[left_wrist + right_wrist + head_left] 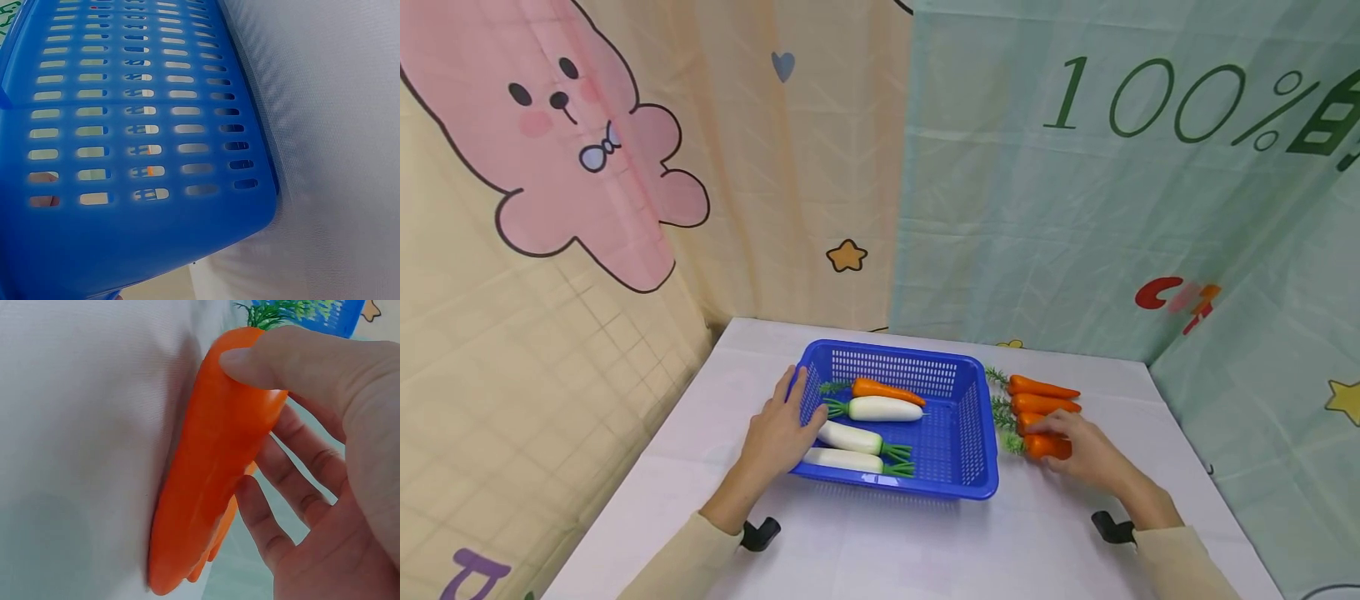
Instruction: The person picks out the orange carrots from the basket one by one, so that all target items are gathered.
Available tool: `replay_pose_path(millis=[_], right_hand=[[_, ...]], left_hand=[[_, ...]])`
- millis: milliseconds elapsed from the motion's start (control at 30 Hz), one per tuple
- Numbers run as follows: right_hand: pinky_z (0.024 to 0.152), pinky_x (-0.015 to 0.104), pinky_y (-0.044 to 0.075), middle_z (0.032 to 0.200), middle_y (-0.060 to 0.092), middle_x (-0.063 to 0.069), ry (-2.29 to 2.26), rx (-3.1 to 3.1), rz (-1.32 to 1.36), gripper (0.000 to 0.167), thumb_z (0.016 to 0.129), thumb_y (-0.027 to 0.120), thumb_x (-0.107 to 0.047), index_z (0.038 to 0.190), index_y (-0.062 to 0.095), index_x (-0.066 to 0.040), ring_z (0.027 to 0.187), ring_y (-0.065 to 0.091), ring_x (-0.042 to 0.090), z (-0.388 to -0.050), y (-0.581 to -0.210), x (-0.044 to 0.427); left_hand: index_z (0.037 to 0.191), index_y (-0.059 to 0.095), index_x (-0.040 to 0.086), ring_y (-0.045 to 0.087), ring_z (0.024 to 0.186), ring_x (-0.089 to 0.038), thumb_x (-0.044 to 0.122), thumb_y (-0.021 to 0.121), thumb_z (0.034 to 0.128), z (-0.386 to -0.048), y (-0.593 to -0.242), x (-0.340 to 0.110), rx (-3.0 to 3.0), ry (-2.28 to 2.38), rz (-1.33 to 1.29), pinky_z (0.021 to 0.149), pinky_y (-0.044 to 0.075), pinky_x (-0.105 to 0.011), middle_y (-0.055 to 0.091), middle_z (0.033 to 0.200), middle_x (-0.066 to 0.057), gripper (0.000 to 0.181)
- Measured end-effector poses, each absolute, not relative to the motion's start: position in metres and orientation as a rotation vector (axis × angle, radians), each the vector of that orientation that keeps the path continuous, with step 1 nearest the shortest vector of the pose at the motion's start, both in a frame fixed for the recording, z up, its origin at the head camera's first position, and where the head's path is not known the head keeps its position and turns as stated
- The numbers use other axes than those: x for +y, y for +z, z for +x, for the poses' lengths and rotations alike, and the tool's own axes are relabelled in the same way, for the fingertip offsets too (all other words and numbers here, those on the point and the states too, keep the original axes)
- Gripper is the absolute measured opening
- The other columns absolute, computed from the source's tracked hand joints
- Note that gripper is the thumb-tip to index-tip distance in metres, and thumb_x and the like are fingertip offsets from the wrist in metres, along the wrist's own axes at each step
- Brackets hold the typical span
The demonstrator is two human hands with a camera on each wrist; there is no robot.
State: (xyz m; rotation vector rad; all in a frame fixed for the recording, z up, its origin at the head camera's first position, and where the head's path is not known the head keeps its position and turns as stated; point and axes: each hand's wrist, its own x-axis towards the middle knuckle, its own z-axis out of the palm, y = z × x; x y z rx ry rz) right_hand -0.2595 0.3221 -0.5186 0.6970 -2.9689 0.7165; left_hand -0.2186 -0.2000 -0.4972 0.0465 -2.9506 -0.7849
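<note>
A blue plastic basket (958, 433) stands on the table with three white radishes (883, 408) and one carrot (887, 391) inside. My left hand (777, 433) holds its left rim, thumb on the inner side. Through the slots of the basket wall (144, 231) in the left wrist view, a bit of skin shows. Right of the basket, several carrots with green tops lie side by side. My right hand (1086, 450) is at the nearest carrot (1047, 447), pinching it near its leafy end. In the right wrist view, the thumb presses this carrot (206, 450) while other fingers lie along its far side.
A white cloth covers the table (880, 550). Two more carrots (1043, 387) lie farther back, their leaves close to the basket's right wall. Printed curtains (1037, 233) hang behind and at both sides. Black wrist mounts (762, 534) sit at both cuffs.
</note>
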Motion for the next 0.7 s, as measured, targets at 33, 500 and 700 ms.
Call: replay_pose_path(millis=[33,500,700], right_hand=[[0.114,0.077,0.06,0.125,0.077,0.005,0.717,-2.966,0.698,0.048,0.088,0.098,-0.002,0.132,0.087,-0.017,0.124,0.071,0.037,-0.2596,-0.5197,0.3224],[0.114,0.079,0.058,0.125,0.076,0.004,0.747,-2.897,0.701,0.044,0.089,0.098,-0.002,0.128,0.087,-0.019,0.126,0.072,0.04,-0.2565,-0.5225,0.323],[0.114,0.078,0.058,0.131,0.078,0.009,0.736,-2.895,0.694,0.04,0.092,0.097,-0.005,0.128,0.086,-0.016,0.128,0.071,0.042,-0.255,-0.5188,0.3203]], left_hand=[[0.187,0.019,0.008,0.047,0.166,-0.062,0.05,0.057,0.118,-0.2185,-0.4975,-0.2001,-2.949,-0.783,0.045,0.126,0.042,-0.089,0.015,0.196,-0.024,0.089],[0.187,0.021,0.007,0.048,0.165,-0.062,0.049,0.057,0.1181,-0.2177,-0.4966,-0.1998,-2.943,-0.781,0.039,0.125,0.044,-0.089,0.017,0.195,-0.025,0.088],[0.187,0.021,0.007,0.05,0.163,-0.062,0.048,0.057,0.1184,-0.2178,-0.4961,-0.1995,-2.939,-0.774,0.03,0.124,0.046,-0.088,0.017,0.195,-0.025,0.088]])
